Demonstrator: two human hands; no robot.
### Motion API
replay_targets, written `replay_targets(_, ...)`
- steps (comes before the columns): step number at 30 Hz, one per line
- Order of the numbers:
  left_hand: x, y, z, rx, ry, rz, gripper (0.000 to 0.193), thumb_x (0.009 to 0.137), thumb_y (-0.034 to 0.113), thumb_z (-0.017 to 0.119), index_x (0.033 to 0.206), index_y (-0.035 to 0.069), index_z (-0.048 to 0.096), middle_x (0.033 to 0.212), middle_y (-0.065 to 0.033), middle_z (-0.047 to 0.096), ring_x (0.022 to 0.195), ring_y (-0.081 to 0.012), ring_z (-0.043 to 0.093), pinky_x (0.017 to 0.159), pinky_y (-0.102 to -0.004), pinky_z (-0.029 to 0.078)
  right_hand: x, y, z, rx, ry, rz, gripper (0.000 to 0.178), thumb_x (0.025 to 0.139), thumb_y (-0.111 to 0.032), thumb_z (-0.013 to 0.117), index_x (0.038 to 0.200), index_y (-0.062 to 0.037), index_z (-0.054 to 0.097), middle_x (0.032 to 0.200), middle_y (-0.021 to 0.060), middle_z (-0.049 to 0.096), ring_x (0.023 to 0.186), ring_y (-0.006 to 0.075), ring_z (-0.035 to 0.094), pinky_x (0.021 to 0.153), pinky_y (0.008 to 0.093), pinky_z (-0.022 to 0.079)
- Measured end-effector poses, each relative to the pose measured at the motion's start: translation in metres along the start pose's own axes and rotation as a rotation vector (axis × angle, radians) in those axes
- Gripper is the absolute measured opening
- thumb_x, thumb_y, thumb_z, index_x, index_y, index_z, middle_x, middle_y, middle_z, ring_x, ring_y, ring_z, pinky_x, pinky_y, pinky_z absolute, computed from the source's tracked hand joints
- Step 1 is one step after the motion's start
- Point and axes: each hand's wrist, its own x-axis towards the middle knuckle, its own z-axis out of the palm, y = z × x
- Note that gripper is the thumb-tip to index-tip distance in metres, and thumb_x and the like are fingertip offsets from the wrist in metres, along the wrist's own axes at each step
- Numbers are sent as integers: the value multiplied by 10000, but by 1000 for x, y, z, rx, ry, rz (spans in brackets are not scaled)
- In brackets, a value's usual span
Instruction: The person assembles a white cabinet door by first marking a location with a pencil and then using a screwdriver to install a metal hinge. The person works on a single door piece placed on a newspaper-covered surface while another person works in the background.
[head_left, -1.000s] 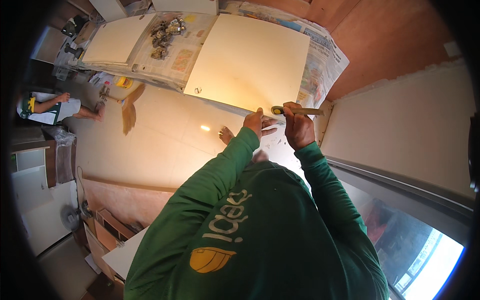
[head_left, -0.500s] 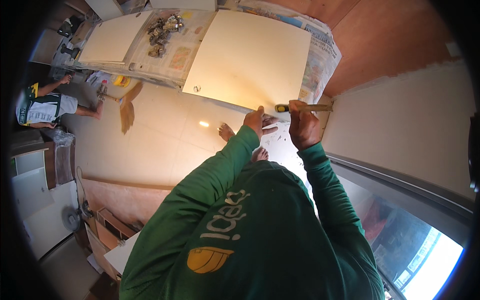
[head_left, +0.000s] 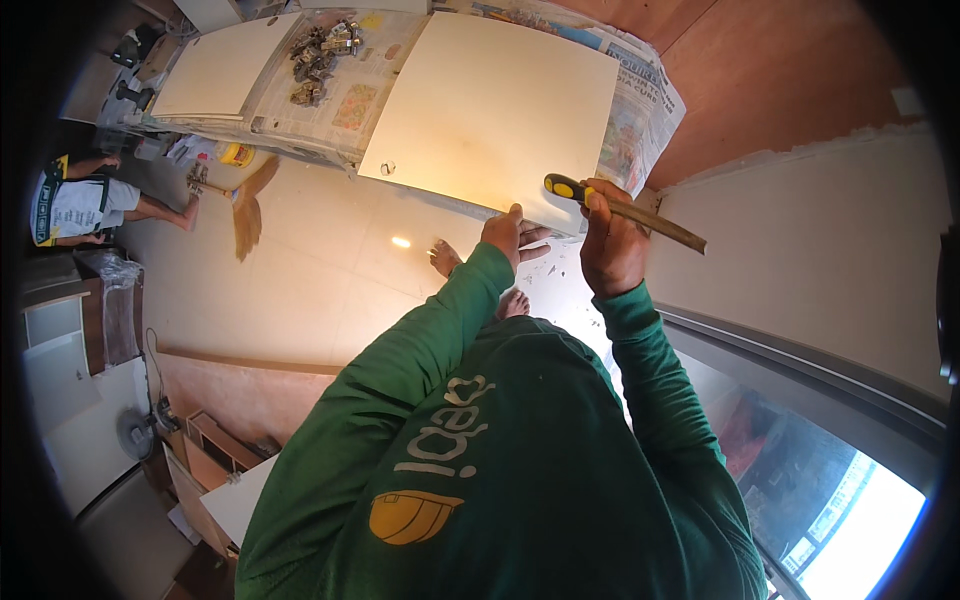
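I am judging the file [head_left: 662, 226] stiff, light: right hand [head_left: 615, 245] is pinching its middle; left hand [head_left: 508, 236] is resting spread-fingered at the panel [head_left: 490, 105].

Downward fisheye view, head height

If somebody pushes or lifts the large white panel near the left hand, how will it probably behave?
The white panel is probably stiff, as its surface looks flat, without visible sagging. Being broad, it may feel awkward to lift one-handed. It might slide, as newspaper seems to lie beneath it.
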Motion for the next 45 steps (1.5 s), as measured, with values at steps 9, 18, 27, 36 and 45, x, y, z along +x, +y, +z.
replay_targets(9,0,2,2,8,-4,14,481,1114,337,363,1293,-95,477,1251,-243,606,1161,-336,656,963,-510,595,0,8,2,-2,-26,0,187,1048,-100,525,1132,22,640,1073,180,709,793,262,718,728,341,578)
replay_targets(18,6,-3,-1,13,37,0,468,1112,334,358,1287,-80,489,1241,-233,631,1153,-324,663,953,-513,595,-7,16,7,79,-98,28,108,1013,-49,564,1078,27,607,1135,182,695,935,392,701,779,416,577)
replay_targets(27,3,8,6,6,32,20,467,1111,337,367,1271,-87,480,1194,-233,626,1134,-335,667,929,-503,612,-6,28,12,83,-116,128,275,1066,-193,531,1151,31,667,931,177,708,782,245,694,722,352,553)
replay_targets(36,5,9,4,18,36,21,472,1113,339,363,1303,-83,456,1207,-239,614,1143,-338,663,935,-515,601,-3,35,15,-16,-99,-34,96,999,-57,582,1047,-35,663,1145,168,709,927,356,714,746,388,588)
replay_targets(45,-3,12,10,28,64,-11,454,1115,325,353,1298,-68,492,1231,-227,634,1167,-323,653,945,-507,595,1,26,4,-23,-193,62,165,1028,-129,549,1065,-21,669,1107,190,716,950,377,702,772,418,577)
